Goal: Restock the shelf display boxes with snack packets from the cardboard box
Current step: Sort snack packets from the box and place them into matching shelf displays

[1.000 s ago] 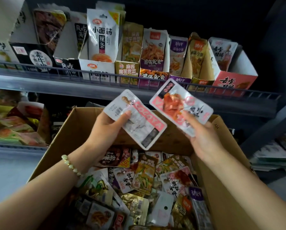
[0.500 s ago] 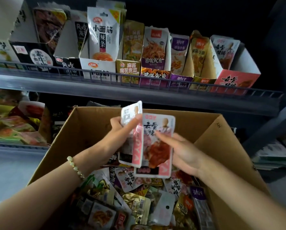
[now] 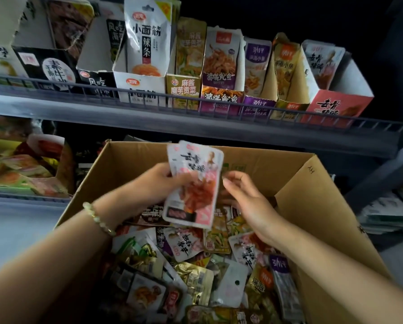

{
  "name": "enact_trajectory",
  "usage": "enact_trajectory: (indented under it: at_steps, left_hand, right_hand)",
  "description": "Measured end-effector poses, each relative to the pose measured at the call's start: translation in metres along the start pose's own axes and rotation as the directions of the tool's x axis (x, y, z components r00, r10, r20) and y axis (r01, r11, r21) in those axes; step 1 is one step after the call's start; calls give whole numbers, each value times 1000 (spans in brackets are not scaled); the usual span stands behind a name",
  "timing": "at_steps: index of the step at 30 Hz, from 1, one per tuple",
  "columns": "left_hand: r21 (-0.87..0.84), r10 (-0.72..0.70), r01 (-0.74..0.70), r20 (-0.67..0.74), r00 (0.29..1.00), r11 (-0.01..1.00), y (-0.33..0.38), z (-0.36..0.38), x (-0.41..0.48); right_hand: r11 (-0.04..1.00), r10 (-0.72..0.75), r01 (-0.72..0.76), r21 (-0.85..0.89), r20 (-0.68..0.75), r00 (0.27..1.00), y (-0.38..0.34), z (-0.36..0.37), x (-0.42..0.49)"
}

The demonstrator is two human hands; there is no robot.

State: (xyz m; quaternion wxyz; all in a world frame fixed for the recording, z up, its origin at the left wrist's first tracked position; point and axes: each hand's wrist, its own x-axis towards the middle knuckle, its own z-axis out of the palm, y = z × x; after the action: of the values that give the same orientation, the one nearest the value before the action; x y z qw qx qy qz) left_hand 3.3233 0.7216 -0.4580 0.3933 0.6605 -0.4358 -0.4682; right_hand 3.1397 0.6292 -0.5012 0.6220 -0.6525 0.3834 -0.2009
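Two pink-and-white snack packets [image 3: 193,183] are standing overlapped, long axis upright, over the cardboard box [image 3: 312,183], with the left hand [image 3: 157,183] pinching their left edge between its fingers. The right hand [image 3: 247,199] is hovering just right of them, fingers loosely spread and holding nothing. One matching pink display box [image 3: 336,106] is waiting up and rightward at the shelf's [image 3: 149,113] right end.

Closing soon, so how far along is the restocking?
Done: the shelf display boxes show packets standing in them. In hand: the left hand grips two pink-and-white packets above the cardboard box; the right hand is open beside them. Left: the box holds a heap of mixed packets, and the pink display box seems to have room.
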Motion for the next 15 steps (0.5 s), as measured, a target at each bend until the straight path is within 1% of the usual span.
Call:
enact_trajectory:
  at_steps: [1,2,4,5,7,9,11,13,15]
  left_hand:
    - [30,-2,3,-34,999,1000,1,-11,-2]
    - [71,-5,9,-63,998,997,0,-22,-6]
    - [127,-19,32,-102,995,991,-5,-39,-14]
    - [127,-34,49,-116,993,991,-9,-44,-17]
    - [68,-70,80,-146,987,994,-15,-49,-24]
    - [-37,-111,106,-172,979,994,-20,-49,-29]
    - [-91,-141,126,-182,973,988,-24,-49,-32]
    - [-93,-148,134,-172,974,987,-29,-49,-33]
    - [-75,-148,137,-162,976,988,-32,-49,-34]
  right_hand:
    - [998,-3,6,-61,46,999,3,-5,5]
    - [989,14,6,-149,134,991,6,-8,10]
    - [925,111,21,-380,322,940,16,-7,22]
    - [887,160,37,-461,382,910,21,-2,27]
    - [807,240,82,-585,451,860,32,10,40]
    - [678,319,152,-719,474,821,43,21,53]
    - [563,393,175,-808,448,803,55,27,64]
    - [528,427,161,-834,424,799,69,32,67]
    - [485,406,198,-852,420,812,82,35,65]
